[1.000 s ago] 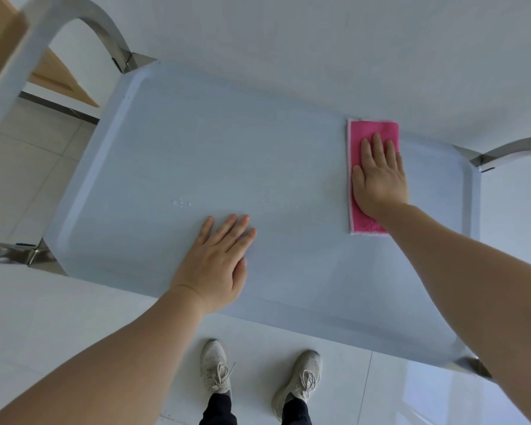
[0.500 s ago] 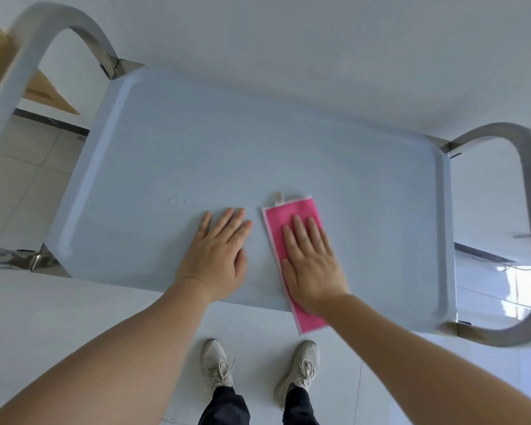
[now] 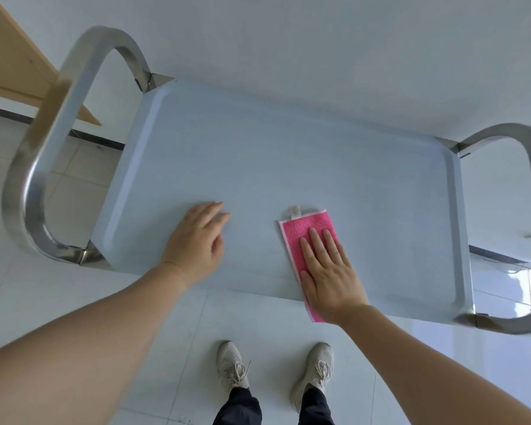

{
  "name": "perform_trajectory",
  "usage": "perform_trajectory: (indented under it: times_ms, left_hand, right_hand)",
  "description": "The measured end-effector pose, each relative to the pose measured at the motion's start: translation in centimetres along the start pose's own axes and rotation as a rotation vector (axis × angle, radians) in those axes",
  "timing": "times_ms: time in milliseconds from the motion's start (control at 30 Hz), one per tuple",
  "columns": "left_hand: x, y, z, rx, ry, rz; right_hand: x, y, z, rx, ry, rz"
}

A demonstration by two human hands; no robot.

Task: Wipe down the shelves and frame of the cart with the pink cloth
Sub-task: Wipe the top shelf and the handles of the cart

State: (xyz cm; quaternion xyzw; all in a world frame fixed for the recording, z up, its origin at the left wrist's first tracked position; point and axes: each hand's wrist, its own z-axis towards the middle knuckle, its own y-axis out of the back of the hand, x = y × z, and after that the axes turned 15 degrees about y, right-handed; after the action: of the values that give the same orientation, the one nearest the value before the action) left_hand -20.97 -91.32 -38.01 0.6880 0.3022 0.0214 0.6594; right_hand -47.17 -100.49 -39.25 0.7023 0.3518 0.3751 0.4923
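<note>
A person's right hand [image 3: 328,271], fingers flat, presses the pink cloth [image 3: 304,237] at five o'clock on the cart's top shelf [image 3: 288,154]; the left hand [image 3: 196,246] rests open at seven o'clock. The cloth looks light and limp, best pinned under a flat palm

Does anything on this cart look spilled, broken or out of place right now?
Nothing looks spilled or damaged. The only slight oddity: the pink cloth hangs past the near edge of the top shelf under the flat right hand. The left hand rests flat on the shelf beside it.
</note>
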Motion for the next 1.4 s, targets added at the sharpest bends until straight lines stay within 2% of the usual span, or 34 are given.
perform_trajectory:
  times_ms: [100,267,400,667,1100,1400]
  left_hand:
    - [4.2,1.2,0.2,-0.010,0.039,0.086]
    - [5.0,0.5,0.4,0.007,0.013,0.109]
    - [5.1,0.6,0.3,0.028,0.015,0.100]
    - [4.9,0.6,0.2,0.034,-0.011,0.125]
    - [5.0,0.2,0.3,-0.003,0.009,0.136]
    - [4.6,0.6,0.2,0.011,0.047,0.130]
  right_hand:
    - [0.1,0.0,0.2,0.008,0.003,0.005]
    - [0.4,0.0,0.2,0.024,-0.003,-0.007]
    - [2.0,-0.4,1.2,0.071,0.163,-0.035]
    - [-1.1,0.0,4.0,0.090,0.273,-0.067]
    - [-12.8,5.2,15.2,0.032,0.146,-0.122]
    - [-15.1,6.5,20.0,-0.051,0.022,-0.082]
